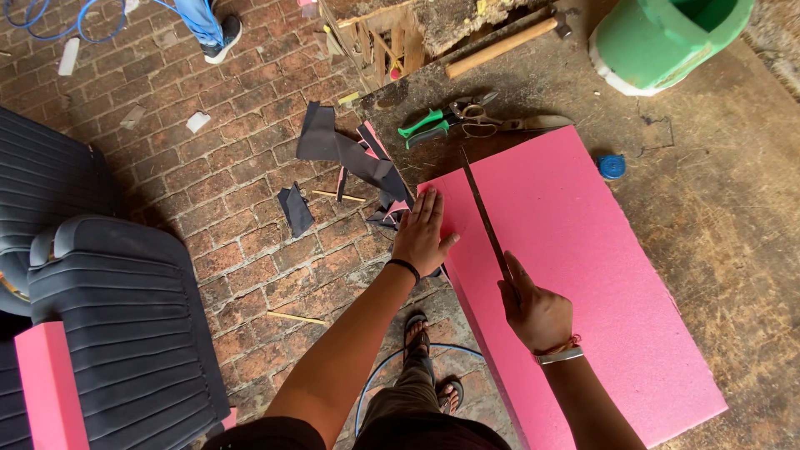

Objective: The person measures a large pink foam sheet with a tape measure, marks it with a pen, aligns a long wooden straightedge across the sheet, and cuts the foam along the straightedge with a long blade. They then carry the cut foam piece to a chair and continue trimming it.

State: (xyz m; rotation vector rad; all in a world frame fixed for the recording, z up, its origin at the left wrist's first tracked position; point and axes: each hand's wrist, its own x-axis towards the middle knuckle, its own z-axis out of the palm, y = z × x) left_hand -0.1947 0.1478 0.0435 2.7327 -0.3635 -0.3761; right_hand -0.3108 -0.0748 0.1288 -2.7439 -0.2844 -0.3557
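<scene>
While pressed flat, left hand point(423, 235) open-fingered on pink foam point(583, 275); right hand point(537, 312) fingers gripping blade point(486, 218), pliers point(429, 127) beyond.

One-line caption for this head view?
Left hand steadies a pink foam slab while the right hand draws a long blade along it.

That pink foam sheet point(583, 267) looks matt and smooth. The long blade point(485, 217) is dull, darkened metal. The workbench point(733, 217) is rough, scuffed wood, the pliers point(429, 127) have glossy green plastic grips, and the seat point(125, 333) is ribbed black vinyl.
</scene>
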